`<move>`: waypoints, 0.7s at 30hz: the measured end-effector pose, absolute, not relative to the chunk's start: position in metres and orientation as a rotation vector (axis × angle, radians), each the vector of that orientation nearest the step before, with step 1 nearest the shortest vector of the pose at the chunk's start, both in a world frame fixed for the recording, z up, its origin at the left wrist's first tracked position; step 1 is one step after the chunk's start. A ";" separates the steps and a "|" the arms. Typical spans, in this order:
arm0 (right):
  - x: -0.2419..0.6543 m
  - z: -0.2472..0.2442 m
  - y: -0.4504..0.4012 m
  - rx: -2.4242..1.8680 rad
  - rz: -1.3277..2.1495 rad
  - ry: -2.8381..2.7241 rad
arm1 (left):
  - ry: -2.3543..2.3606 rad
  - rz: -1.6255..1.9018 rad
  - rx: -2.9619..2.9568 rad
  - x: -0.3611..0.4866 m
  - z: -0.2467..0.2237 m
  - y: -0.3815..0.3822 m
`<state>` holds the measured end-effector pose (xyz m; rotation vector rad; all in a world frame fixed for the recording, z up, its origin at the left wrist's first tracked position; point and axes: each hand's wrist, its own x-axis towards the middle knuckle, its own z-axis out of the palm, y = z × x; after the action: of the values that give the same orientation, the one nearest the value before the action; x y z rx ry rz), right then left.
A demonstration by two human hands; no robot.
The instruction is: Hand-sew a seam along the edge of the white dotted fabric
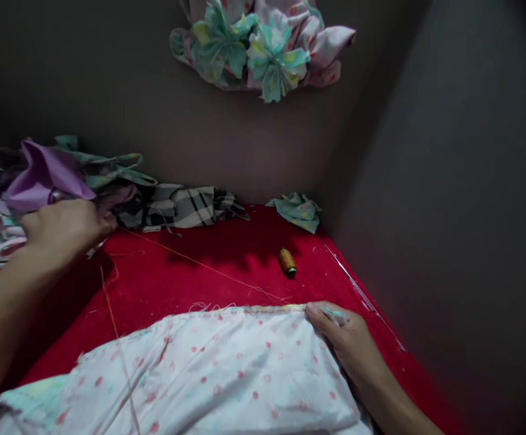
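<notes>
White cloth with red dots (245,368) spreads over the lower middle, its frayed seam running along the top. My right hand (344,332) pinches the seam's right end between thumb and fingers. At the left, my left hand (66,226) is raised beside the scrap pile, its fingers turned away and hidden. An orange thread (185,257) stretches from near my left hand to the seam by my right hand. Another loose thread (109,302) hangs down over the cloth's left part. A brown thread spool (286,261) lies on the red surface (227,272).
Fabric scraps pile up at the back left, including a purple piece (48,175) and a black-and-white checked piece (185,205). A green scrap (297,211) lies in the back corner. Gathered cloth (267,48) hangs above. A thin metal rod (363,293) lies by the right wall.
</notes>
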<state>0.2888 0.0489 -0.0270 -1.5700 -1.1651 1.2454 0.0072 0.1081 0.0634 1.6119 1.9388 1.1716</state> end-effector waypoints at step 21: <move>0.288 -0.021 0.050 -1.470 1.263 -1.126 | 0.816 0.356 1.674 0.118 -0.014 0.116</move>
<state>0.2879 0.0503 -0.0211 -1.4696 -1.1258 1.2632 0.1184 0.1160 -0.0137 1.6736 0.8163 0.3565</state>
